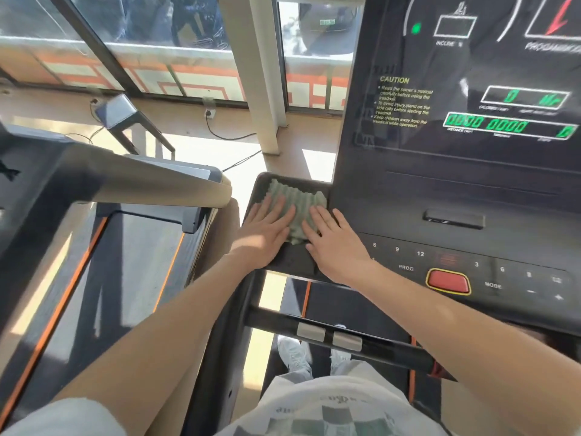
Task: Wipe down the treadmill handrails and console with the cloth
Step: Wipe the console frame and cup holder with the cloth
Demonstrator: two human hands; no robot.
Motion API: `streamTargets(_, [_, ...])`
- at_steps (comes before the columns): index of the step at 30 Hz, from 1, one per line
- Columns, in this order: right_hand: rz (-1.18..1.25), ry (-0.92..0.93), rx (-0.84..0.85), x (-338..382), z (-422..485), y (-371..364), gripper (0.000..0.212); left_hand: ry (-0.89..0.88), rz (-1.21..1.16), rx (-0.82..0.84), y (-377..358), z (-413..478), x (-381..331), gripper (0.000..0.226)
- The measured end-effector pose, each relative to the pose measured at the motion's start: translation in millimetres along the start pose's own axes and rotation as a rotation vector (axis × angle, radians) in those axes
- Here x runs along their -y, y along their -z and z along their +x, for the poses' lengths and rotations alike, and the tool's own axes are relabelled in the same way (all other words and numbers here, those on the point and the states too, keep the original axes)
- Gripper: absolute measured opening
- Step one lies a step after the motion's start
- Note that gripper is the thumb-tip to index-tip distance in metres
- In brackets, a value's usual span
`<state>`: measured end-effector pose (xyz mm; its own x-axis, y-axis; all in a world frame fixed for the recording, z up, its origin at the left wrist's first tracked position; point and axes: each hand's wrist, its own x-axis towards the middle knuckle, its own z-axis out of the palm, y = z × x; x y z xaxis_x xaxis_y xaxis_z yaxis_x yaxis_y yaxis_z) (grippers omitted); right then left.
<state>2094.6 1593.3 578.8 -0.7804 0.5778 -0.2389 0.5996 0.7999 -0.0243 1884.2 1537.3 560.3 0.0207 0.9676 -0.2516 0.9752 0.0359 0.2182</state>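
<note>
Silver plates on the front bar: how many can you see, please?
2, side by side on the bar: left plate, right plate. The forearm may hide more.

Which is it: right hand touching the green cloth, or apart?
Touching. Head view: the right hand lies flat, fingers overlapping the green cloth.

A rumpled pale-green cloth (294,205) lies flat on the black console's (446,196) left side tray (284,256).
</note>
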Motion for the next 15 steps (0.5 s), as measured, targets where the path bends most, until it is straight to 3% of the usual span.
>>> streamTargets(6, [0.029, 0.003, -0.108, 22, -36, -13, 0.059, -0.039, -0.086, -0.142, -36, -60, -30, 0.057])
streamTargets(15, [0.079, 0.048, -0.139, 44, -68, -19, 0.052, 0.000, -0.247, -0.149, -54, -115, -53, 0.053])
